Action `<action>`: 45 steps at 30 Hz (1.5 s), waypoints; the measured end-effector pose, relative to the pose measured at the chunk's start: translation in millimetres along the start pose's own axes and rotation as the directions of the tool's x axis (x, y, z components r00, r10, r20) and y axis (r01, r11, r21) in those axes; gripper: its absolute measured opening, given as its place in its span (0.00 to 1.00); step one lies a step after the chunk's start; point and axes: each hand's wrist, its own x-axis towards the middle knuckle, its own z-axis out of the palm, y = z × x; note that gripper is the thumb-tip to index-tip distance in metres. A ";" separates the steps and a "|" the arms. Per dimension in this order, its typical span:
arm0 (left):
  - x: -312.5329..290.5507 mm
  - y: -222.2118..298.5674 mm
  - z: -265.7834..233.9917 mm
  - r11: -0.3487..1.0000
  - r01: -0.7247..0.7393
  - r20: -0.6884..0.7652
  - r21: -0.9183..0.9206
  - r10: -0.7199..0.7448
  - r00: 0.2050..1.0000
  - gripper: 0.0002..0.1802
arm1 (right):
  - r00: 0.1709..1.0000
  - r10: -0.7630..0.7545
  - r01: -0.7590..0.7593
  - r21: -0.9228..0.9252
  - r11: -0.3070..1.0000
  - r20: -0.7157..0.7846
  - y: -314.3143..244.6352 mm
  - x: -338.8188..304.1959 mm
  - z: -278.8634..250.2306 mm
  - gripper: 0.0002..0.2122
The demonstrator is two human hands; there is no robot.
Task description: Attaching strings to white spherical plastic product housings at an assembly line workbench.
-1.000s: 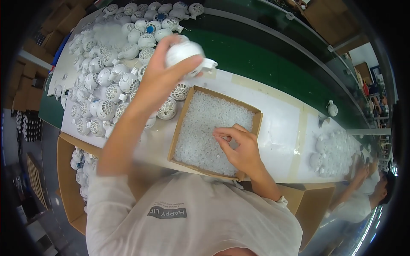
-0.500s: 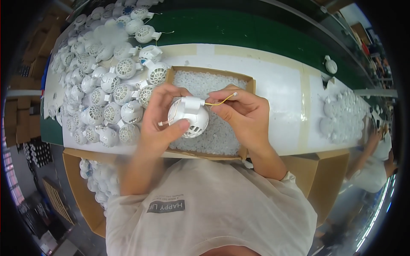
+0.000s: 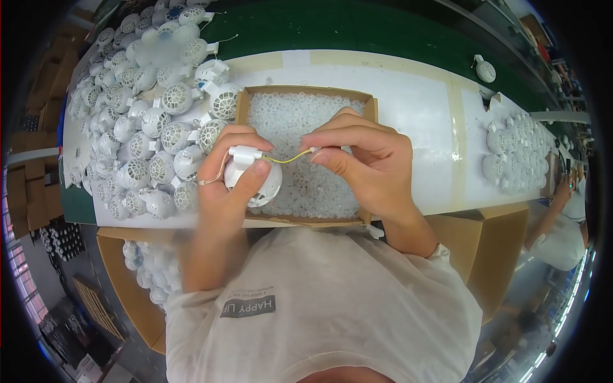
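My left hand (image 3: 220, 182) is closed round a white ball-shaped plastic housing (image 3: 271, 185) with lattice openings, its thumb resting on the ball below a small white block (image 3: 245, 153) on top. A thin yellow wire (image 3: 287, 160) runs from that block to my right hand (image 3: 377, 166), whose thumb and fingertips pinch the wire's end. A small white plug partly shows between those fingers. Another thin lead with a small end sticks out beside my left hand. Both hands are above a shallow cardboard box (image 3: 374, 110) filled with small clear plastic pieces (image 3: 300, 115).
Many similar white balls (image 3: 153, 121) are heaped on the table to the left. More lie in a carton (image 3: 131, 306) at lower left. An open carton (image 3: 498, 255) stands at right. A single ball (image 3: 485, 71) lies on the green surface (image 3: 357, 35). A co-worker's arm (image 3: 550, 214) shows far right.
The ball has turned and moved slightly left in my left hand. My right hand has shifted from near the block to the wire's end, and the wire now stretches between both hands.
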 end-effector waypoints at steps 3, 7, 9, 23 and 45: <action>2.3 3.0 4.5 0.991 -0.073 -0.007 0.109 0.074 0.997 0.12 | 0.995 -0.073 0.082 -0.128 0.988 0.069 2.4 1.9 1.6 0.11; 4.4 0.1 13.4 0.946 -0.179 -0.015 0.272 0.190 0.982 0.15 | 0.992 -0.101 0.116 -0.206 0.972 0.081 3.7 -1.4 7.3 0.11; 5.8 -1.8 17.0 0.922 -0.212 -0.016 0.324 0.229 0.973 0.17 | 0.993 -0.098 0.111 -0.214 0.970 0.067 4.4 -2.0 11.5 0.11; -3.0 0.6 11.7 0.930 -0.258 0.116 0.262 0.235 0.965 0.27 | 0.999 -0.007 0.012 0.104 0.995 -0.050 16.2 -3.7 25.5 0.09; -2.5 42.7 -0.9 0.646 0.639 0.369 -0.417 -0.522 0.769 0.23 | 0.946 -0.261 0.305 -0.251 0.919 0.194 -14.9 26.8 16.3 0.08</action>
